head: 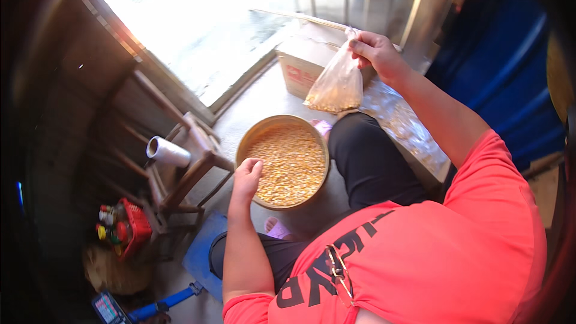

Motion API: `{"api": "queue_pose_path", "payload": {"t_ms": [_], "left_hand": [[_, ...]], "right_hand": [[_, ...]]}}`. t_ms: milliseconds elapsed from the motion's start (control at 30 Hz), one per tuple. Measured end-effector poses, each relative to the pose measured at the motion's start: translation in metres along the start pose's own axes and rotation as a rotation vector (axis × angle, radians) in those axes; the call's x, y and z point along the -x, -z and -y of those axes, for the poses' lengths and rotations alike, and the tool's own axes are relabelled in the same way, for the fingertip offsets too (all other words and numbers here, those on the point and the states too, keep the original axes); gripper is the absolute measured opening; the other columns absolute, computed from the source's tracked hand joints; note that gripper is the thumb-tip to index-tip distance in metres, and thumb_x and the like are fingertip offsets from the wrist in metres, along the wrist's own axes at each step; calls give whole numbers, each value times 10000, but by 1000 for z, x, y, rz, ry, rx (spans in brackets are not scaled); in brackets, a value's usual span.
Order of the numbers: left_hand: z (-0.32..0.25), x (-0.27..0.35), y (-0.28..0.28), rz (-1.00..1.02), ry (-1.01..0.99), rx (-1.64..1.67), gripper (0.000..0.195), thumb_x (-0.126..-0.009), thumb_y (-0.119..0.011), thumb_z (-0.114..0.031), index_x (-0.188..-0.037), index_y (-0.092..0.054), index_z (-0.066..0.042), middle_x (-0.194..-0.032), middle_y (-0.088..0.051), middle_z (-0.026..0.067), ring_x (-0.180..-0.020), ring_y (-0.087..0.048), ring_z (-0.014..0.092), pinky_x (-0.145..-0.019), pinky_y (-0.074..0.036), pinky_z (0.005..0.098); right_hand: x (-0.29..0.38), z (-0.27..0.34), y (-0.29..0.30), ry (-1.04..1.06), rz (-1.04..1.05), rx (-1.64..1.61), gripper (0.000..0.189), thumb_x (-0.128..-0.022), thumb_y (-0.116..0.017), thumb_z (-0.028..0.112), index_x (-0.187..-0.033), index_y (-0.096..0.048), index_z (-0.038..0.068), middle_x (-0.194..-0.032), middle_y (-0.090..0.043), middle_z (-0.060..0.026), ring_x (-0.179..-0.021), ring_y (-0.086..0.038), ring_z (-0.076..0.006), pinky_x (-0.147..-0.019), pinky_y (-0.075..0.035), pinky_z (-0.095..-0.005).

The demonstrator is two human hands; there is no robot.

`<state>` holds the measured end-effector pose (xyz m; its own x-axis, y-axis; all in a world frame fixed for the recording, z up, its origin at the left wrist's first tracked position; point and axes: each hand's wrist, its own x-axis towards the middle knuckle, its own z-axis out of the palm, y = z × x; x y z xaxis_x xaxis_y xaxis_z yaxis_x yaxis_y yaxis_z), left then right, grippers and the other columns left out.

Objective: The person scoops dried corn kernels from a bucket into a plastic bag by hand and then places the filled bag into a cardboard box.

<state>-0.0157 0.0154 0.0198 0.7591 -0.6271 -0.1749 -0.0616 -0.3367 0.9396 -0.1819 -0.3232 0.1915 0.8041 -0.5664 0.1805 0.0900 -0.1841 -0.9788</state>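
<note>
My right hand [374,54] grips the gathered neck of a clear plastic bag [339,81], which hangs above the floor with yellow corn kernels in its bottom. Below and to the left stands a round tub [241,144] that holds a large amount of corn kernels [290,166]. Over the tub's left rim is my left hand [248,175], its fingers curled with thumb and fingertips together; nothing shows in it. A roll of clear plastic bags or film [168,151] lies on a wooden chair [198,162] left of the tub.
Beyond the tub is a cardboard box [292,72] by the doorway. Filled clear bags [405,121] lie in an open box beside my right leg. At the lower left are a red basket of bottles [137,227] and a blue platform scale [204,243] with its display [108,308].
</note>
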Motion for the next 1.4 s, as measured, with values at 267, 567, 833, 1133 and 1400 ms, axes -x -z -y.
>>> {"api": "queue_pose_path", "payload": {"t_ms": [267,567,833,1133,1400], "left_hand": [[26,2,-25,124,28,-280,155,-831,-550,-148,-896,-598,-15,-689,-586,42,-533,-520,89,-494,-454,235],[47,-1,-23,123,-80,-423,142,-805,-566,-128,-864,-606,-5,-662,-589,46,-549,-522,97,-508,-432,236],[50,7,-21,134,34,-444,154,-787,-573,-131,-832,-609,12,-648,-589,73,-564,-532,106,-532,-430,245],[74,3,-19,118,-28,-522,151,-782,-582,-131,-831,-613,8,-648,-592,72,-569,-540,116,-539,-440,252],[63,16,-22,131,41,-482,129,-791,-582,-114,-835,-606,5,-655,-582,41,-586,-515,86,-533,-422,234]], "right_hand": [[81,-1,96,-43,-226,43,152,-855,-541,187,-773,-575,64,-677,-534,1,-540,-452,-35,-537,-417,-192],[164,-24,163,-121,-475,85,148,-852,-540,170,-759,-580,62,-640,-526,5,-497,-437,-25,-506,-414,-171],[219,-57,193,-217,-622,40,146,-839,-552,183,-750,-575,71,-634,-516,11,-491,-437,-29,-493,-407,-166],[230,-70,193,-223,-674,-49,104,-832,-562,159,-778,-586,73,-638,-524,6,-486,-444,-33,-483,-412,-172],[228,-114,201,-279,-730,-271,114,-831,-564,185,-763,-569,93,-654,-541,4,-469,-471,-50,-508,-454,-202]]}}
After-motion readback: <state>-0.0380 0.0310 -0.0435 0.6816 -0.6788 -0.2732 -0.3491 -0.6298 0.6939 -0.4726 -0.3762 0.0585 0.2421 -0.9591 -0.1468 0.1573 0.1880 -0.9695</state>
